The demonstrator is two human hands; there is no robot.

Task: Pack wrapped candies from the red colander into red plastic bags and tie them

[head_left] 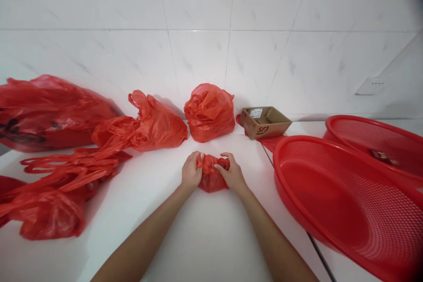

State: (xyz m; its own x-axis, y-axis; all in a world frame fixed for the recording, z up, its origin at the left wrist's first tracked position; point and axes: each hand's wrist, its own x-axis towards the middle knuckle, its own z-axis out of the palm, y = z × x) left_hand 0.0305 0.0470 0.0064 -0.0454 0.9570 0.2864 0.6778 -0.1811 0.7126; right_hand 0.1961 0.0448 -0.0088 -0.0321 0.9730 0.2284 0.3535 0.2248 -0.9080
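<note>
A small red plastic bag (213, 181) rests on the white table, with both of my hands at its gathered top. My left hand (191, 172) grips the bag's left edge, thumb against the plastic. On the other side, my right hand (234, 174) has its thumb and curled forefinger on the right part of the top edge. What lies inside the small bag cannot be made out through the red plastic. Behind it stands a fuller red bag (211, 116) with a crumpled top.
More red bags (158, 123) fill the left side, including a large one (56, 110) and a loose-handled one (53, 213). An open cardboard box (269, 128) stands near the tiled wall. Two red mesh baskets (325, 198) take up the right; the rear one (370, 130) holds small items.
</note>
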